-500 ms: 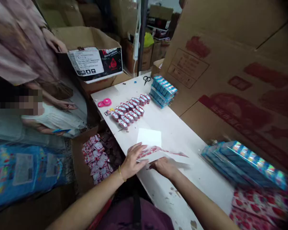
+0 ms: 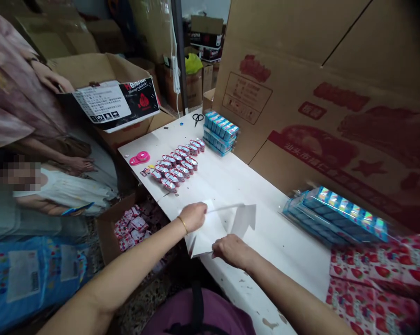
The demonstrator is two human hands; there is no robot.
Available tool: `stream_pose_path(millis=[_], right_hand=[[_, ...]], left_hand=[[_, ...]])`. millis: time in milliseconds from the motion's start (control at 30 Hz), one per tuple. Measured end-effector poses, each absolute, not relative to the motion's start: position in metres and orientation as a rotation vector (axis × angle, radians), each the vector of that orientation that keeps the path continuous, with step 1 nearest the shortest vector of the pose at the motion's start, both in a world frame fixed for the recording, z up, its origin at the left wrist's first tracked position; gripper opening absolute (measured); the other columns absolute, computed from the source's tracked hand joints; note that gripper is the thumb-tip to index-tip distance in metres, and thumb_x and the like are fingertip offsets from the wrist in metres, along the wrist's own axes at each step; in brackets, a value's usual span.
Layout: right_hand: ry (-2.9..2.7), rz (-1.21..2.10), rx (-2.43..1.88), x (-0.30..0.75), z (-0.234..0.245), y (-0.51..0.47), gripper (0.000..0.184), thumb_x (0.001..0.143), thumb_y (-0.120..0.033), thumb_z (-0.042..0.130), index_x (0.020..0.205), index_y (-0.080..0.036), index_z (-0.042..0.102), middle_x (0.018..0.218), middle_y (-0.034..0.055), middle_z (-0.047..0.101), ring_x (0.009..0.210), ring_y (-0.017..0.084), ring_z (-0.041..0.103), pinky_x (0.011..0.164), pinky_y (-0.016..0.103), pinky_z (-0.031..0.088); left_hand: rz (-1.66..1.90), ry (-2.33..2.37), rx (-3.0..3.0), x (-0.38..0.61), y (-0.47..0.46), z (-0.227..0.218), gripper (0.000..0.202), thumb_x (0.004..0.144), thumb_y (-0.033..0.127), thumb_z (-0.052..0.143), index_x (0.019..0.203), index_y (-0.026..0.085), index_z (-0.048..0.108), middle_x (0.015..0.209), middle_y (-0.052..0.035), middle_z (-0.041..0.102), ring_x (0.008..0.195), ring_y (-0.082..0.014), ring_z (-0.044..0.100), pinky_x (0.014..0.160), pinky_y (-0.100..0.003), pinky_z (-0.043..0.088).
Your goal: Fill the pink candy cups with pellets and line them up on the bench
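One white sheet (image 2: 210, 232), partly hidden beneath the left hand (image 2: 192, 217); right hand (image 2: 233, 251) apart at its edge; either grip unclear.

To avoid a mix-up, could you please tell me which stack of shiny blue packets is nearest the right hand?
The stack right of the right hand on the white table; the other stack stands far off, beside the black scissors.

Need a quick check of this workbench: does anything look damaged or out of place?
The white bench top looks worn: near its front end the paint is chipped, with brown patches showing through. The rows of red-and-silver cups stand in neat order, and nothing else stands out.
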State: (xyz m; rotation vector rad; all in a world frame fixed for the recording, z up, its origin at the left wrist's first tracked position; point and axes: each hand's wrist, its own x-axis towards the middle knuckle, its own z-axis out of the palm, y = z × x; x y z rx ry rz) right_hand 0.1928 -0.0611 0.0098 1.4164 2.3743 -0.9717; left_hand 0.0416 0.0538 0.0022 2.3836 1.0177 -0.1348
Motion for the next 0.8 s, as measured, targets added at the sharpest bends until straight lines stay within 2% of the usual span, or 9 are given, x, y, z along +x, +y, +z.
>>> stream_pose_path(millis=[67, 200, 300, 400, 467, 533, 600, 667, 800], right_hand=[[2.313, -0.995, 1.511, 0.199, 0.006, -0.058, 0.025, 0.085, -0.034, 0.045, 0.086, -0.023, 0.067, 0.083, 0.0038, 0.068, 0.082, 0.018, 0.062, 0.071, 0.026, 0.043], [2.174, -0.920, 1.667, 0.198, -0.018, -0.029, 0.029, 0.079, -0.047, 0.052, 0.085, -0.023, 0.068, 0.082, 0.0059, 0.068, 0.079, 0.021, 0.062, 0.066, 0.027, 0.043], [2.127, -0.807, 1.714, 0.182, -0.039, -0.006, 0.034, 0.071, -0.046, 0.062, 0.083, -0.015, 0.068, 0.085, 0.0144, 0.067, 0.083, 0.027, 0.061, 0.077, 0.037, 0.042], [2.196, -0.715, 1.713, 0.168, -0.056, -0.001, 0.034, 0.073, -0.041, 0.060, 0.088, -0.012, 0.066, 0.093, 0.0170, 0.065, 0.096, 0.028, 0.056, 0.093, 0.043, 0.031], [2.251, -0.676, 1.699, 0.166, -0.063, -0.005, 0.028, 0.079, -0.032, 0.054, 0.096, -0.012, 0.064, 0.101, 0.0159, 0.063, 0.102, 0.026, 0.053, 0.098, 0.042, 0.027], [2.286, -0.654, 1.689, 0.168, -0.067, -0.009, 0.023, 0.082, -0.023, 0.049, 0.098, -0.014, 0.062, 0.102, 0.0127, 0.063, 0.100, 0.024, 0.053, 0.097, 0.040, 0.029], [2.315, -0.648, 1.678, 0.173, -0.068, -0.010, 0.021, 0.082, -0.019, 0.046, 0.092, -0.016, 0.064, 0.093, 0.0086, 0.065, 0.092, 0.020, 0.057, 0.091, 0.037, 0.036], [2.362, -0.632, 1.681, 0.180, -0.066, -0.010, 0.022, 0.084, -0.018, 0.042, 0.090, -0.017, 0.064, 0.089, 0.0055, 0.065, 0.088, 0.017, 0.058, 0.088, 0.033, 0.039], [2.457, -0.543, 1.748, 0.210, -0.061, -0.019, 0.028, 0.086, -0.019, 0.039, 0.106, -0.016, 0.058, 0.115, 0.0078, 0.056, 0.112, 0.018, 0.045, 0.100, 0.034, 0.030]], left_hand=[[-0.192, 1.221, 2.398, 0.019, 0.069, 0.002, 0.025, 0.073, 0.008, 0.042, 0.086, 0.018, 0.060, 0.091, -0.0066, 0.065, 0.087, -0.0200, 0.060, 0.077, -0.030, 0.045], [-0.272, 1.375, 2.414, -0.008, 0.086, -0.003, 0.024, 0.073, 0.010, 0.043, 0.088, 0.017, 0.062, 0.090, -0.0068, 0.065, 0.087, -0.0193, 0.059, 0.076, -0.030, 0.044], [-0.290, 1.373, 2.457, -0.002, 0.075, -0.003, 0.022, 0.075, 0.011, 0.045, 0.086, 0.015, 0.064, 0.095, -0.0111, 0.064, 0.096, -0.0246, 0.055, 0.083, -0.039, 0.042], [-0.153, 1.269, 2.604, 0.020, 0.039, 0.005, 0.024, 0.079, 0.014, 0.042, 0.091, 0.013, 0.063, 0.105, -0.0155, 0.060, 0.111, -0.0281, 0.045, 0.091, -0.046, 0.035], [-0.050, 1.167, 2.661, 0.035, 0.005, 0.008, 0.031, 0.081, 0.019, 0.043, 0.109, 0.013, 0.056, 0.120, -0.0154, 0.052, 0.121, -0.0287, 0.037, 0.095, -0.047, 0.032], [0.005, 1.099, 2.671, 0.046, -0.028, 0.002, 0.056, 0.077, 0.026, 0.050, 0.130, 0.013, 0.036, 0.138, -0.0140, 0.033, 0.130, -0.0302, 0.022, 0.101, -0.049, 0.026], [-0.004, 1.086, 2.657, 0.052, -0.050, -0.014, 0.079, 0.072, 0.028, 0.057, 0.138, 0.013, 0.017, 0.146, -0.0118, 0.018, 0.132, -0.0315, 0.013, 0.103, -0.050, 0.022], [-0.039, 1.109, 2.642, 0.054, -0.055, -0.034, 0.085, 0.070, 0.026, 0.060, 0.139, 0.016, 0.012, 0.146, -0.0113, 0.016, 0.132, -0.0322, 0.014, 0.104, -0.051, 0.020], [-0.044, 1.048, 2.682, 0.055, -0.034, -0.069, 0.074, 0.076, 0.033, 0.057, 0.138, 0.028, 0.016, 0.142, -0.0109, 0.026, 0.130, -0.0326, 0.022, 0.102, -0.058, 0.016]])
